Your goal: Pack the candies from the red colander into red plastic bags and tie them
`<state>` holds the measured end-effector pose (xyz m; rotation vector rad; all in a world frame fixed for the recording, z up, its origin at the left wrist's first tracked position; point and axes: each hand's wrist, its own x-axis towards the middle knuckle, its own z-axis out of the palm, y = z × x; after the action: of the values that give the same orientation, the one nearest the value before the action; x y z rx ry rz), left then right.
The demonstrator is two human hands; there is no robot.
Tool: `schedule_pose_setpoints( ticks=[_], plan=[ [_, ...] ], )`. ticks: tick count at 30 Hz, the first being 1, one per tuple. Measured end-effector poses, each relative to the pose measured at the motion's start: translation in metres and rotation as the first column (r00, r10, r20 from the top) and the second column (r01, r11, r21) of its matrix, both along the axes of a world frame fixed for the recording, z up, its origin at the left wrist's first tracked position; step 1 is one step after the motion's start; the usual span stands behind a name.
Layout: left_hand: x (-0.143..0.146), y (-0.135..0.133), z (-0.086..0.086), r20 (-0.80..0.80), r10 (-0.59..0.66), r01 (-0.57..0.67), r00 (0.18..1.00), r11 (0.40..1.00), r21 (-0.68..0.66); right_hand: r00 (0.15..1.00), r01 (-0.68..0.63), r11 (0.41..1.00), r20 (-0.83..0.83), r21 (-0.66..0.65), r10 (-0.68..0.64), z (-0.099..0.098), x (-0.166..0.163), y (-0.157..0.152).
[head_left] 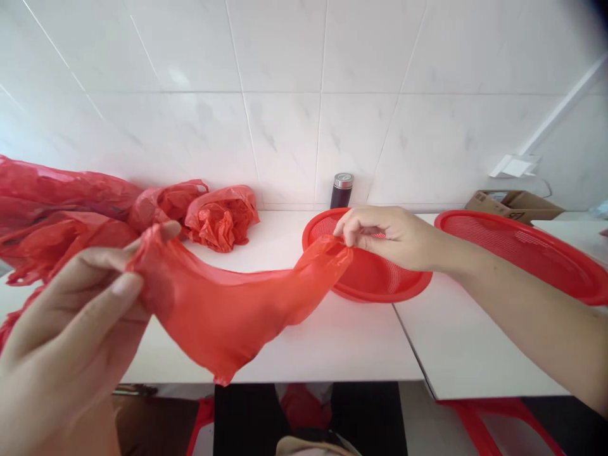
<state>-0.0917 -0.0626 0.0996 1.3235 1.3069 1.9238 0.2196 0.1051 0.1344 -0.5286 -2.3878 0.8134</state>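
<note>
A thin red plastic bag hangs stretched between my two hands above the white counter. My left hand, close to the camera at lower left, pinches one end of it between thumb and fingers. My right hand pinches the other end with its fingertips, just over the near red mesh basket. The bag sags in the middle and its lowest corner reaches the counter's front edge.
A heap of crumpled red plastic bags lies at the left against the tiled wall. A dark flask stands behind the near basket. A second red mesh basket and a cardboard box sit at the right.
</note>
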Motion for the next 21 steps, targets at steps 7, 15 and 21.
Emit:
schedule_pose_setpoints(
  ticks=[7, 15, 21],
  plan=[
    [-0.012, 0.016, -0.002, 0.007, -0.083, 0.083, 0.997, 0.996, -0.019, 1.0, 0.003, 0.998, 0.023, -0.065, -0.001, 0.002, -0.01, -0.004],
    [0.003, 0.039, -0.004, 0.08, -0.145, 0.144, 0.986, 0.989, 0.02, 0.997, 0.001, 0.996, -0.082, -0.089, -0.008, 0.013, -0.02, -0.012],
    [0.022, 0.051, -0.006, -0.187, -0.046, 0.075, 0.981, 0.985, 0.154, 0.996, -0.041, 0.994, -0.077, -0.097, 0.034, 0.015, -0.025, -0.016]
  ],
)
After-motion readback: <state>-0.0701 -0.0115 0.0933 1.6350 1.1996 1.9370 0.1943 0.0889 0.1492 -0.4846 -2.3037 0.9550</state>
